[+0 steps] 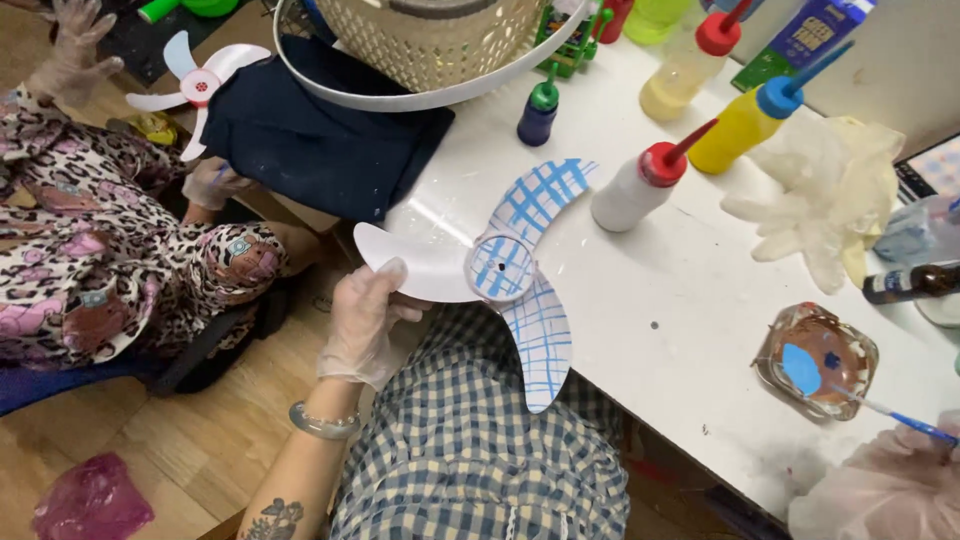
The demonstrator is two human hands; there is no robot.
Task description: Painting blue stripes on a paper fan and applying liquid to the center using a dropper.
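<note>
My left hand, in a clear glove, pinches the plain white blade of a three-bladed fan propeller. Its other two blades and the hub carry a blue painted grid. The propeller hangs over the table's near edge, above my checked lap. My right hand, also gloved, sits at the bottom right corner and holds a thin paintbrush with a blue handle. The brush tip rests in a brown glass dish holding blue paint.
White table with squeeze bottles of white, yellow and blue paint, crumpled gloves, a woven basket, dark cloth. On the left, a person in leopard print holds another white propeller.
</note>
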